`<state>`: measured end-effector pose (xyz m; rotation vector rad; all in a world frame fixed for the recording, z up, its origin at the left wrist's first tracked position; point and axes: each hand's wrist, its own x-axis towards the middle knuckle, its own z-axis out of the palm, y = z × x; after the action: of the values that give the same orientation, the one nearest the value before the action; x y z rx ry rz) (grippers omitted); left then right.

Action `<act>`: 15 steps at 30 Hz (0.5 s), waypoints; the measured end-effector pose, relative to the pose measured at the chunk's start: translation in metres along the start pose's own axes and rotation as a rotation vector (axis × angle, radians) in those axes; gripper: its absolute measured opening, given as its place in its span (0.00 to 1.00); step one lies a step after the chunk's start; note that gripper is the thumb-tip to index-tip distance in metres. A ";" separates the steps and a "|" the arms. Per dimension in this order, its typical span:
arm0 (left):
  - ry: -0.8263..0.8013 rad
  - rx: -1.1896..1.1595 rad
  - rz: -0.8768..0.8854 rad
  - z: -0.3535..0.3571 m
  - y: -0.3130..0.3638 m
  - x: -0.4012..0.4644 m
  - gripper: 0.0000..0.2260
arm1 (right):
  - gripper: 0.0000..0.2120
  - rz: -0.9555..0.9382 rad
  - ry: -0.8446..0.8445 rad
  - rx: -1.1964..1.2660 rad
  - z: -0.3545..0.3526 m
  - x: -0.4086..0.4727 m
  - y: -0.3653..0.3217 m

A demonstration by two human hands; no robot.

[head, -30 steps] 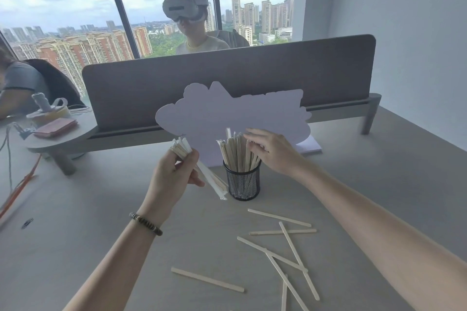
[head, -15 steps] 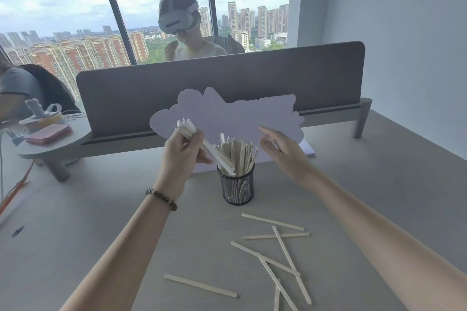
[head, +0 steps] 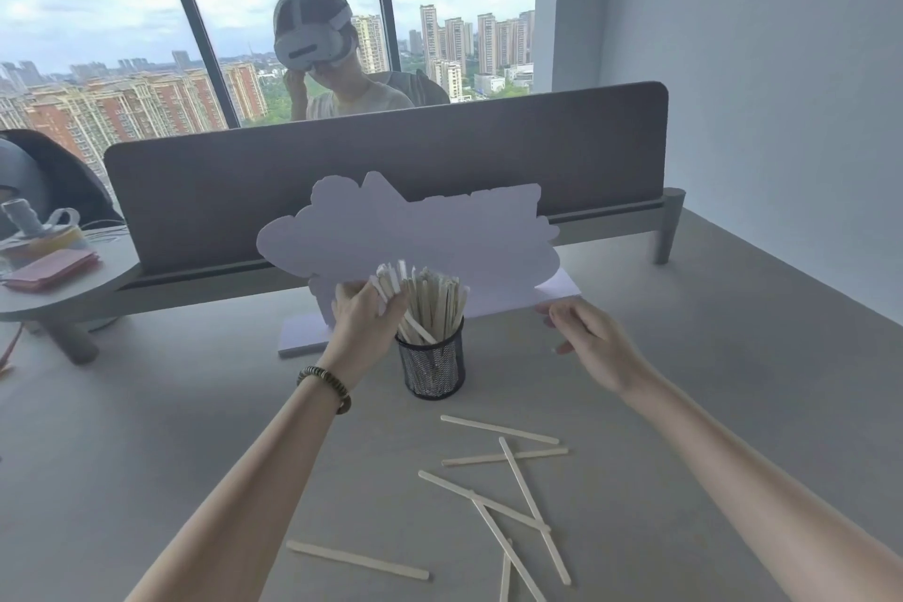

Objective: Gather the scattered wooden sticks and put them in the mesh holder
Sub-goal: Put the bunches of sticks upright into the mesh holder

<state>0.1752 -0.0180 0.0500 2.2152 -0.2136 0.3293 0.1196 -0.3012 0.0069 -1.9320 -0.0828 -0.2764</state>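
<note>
The left grip (head: 371,313), closed on a bundle (head: 391,281), has tipped it into the holder (head: 432,369); right grip (head: 593,342), open, has withdrawn; 7 sticks (head: 498,428) remain.

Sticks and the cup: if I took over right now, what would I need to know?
Left hand: shut on a bundle of sticks, its lower ends already in the mesh holder.
Right hand: open, holding nothing, to the right of the holder.
Holder: upright on the table, already full of standing sticks.
Done: most sticks are in, or going in.
Left: let go of the bundle, then pick up the loose sticks crossed in front of the holder and the single stick lying nearer you.
</note>
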 end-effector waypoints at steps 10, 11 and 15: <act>-0.137 0.105 0.026 0.020 -0.014 -0.012 0.13 | 0.10 0.026 -0.072 -0.039 0.012 -0.026 0.007; -0.134 0.091 0.035 0.020 -0.016 -0.012 0.14 | 0.10 0.025 -0.086 -0.053 0.013 -0.028 0.006; -0.092 0.020 0.050 0.016 -0.018 -0.014 0.16 | 0.10 0.022 -0.135 -0.100 0.014 -0.032 0.005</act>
<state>0.1693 -0.0190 0.0234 2.2500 -0.3174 0.2581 0.0917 -0.2880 -0.0100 -2.0481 -0.1391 -0.1371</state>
